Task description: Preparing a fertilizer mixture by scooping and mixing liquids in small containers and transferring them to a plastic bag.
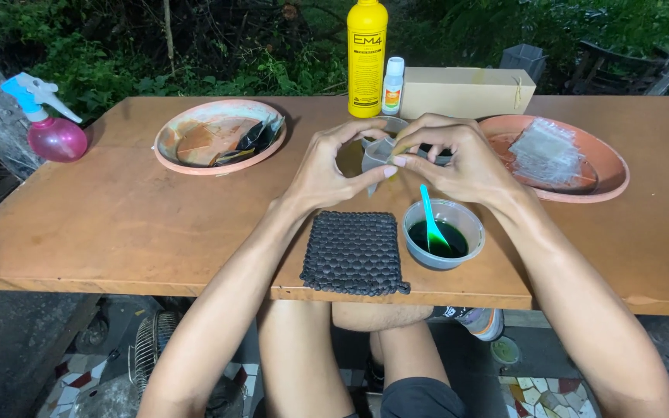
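Observation:
Both my hands meet over the middle of the wooden table (118, 224), pinching a small clear plastic bag (377, 155) between them. My left hand (327, 166) grips its left edge and my right hand (458, 159) its right edge. Just below them sits a clear plastic cup (444, 232) of dark green liquid with a light blue plastic spoon (430, 217) standing in it. A black woven square mat (354, 253) lies to the cup's left at the table's front edge. Another clear cup (389, 124) shows partly behind my fingers.
A yellow bottle (367, 58), a small white bottle (392, 85) and a tan cardboard box (466, 91) stand at the back. A clay plate (218, 135) with dark scraps lies left, another plate (582, 155) with clear plastic bags right. A pink spray bottle (52, 124) stands far left.

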